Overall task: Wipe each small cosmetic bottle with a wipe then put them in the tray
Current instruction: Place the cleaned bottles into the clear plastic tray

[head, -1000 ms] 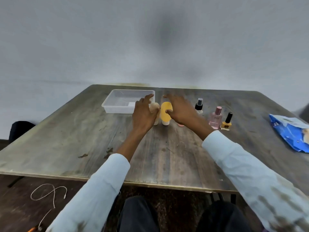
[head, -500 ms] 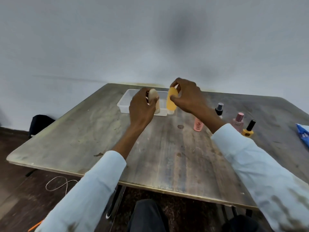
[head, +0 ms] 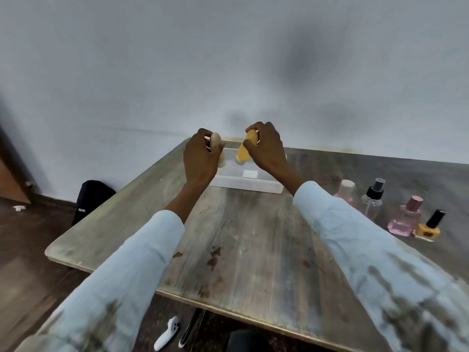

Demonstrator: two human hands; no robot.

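Gripping one beige tube (head: 216, 142), the left hand (head: 200, 158) curls closed; the right hand (head: 266, 148) pinches one orange tube (head: 245, 148) above one clear tray (head: 245, 182). Four bottles (head: 404, 215) stand right.

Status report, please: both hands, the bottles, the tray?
Left hand grips beige tube; right hand grips orange tube. Both held over clear tray. Four bottles wait on table, right side. Nothing blocks.

hands (head: 236, 153) lifted both tubes (head: 245, 148) over tray (head: 246, 184)
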